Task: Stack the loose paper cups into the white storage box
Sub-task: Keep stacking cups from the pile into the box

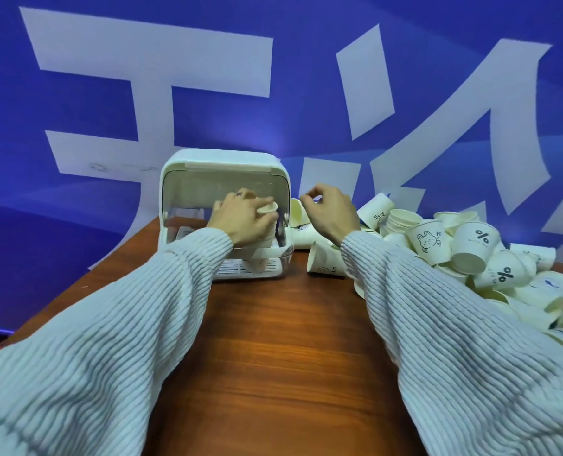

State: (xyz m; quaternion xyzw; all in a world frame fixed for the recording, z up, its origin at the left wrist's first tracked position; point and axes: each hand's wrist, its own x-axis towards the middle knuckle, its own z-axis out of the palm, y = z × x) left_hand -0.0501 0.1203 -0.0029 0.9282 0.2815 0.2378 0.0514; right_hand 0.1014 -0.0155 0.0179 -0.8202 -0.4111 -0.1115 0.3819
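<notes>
The left hand (240,218) grasps a cup stack (266,225) at the mouth of the white storage box (224,169). The right hand (331,210) hangs loosely curled, empty, beside the loose cups (464,245) at right. Risk — a tilted stack may catch the box rim and topple.

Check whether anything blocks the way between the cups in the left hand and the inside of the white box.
Nothing visible does. The left hand holds a stack of paper cups right at the open front of the white storage box, whose lid is raised. The right hand is off to the side, over the loose cups.
</notes>
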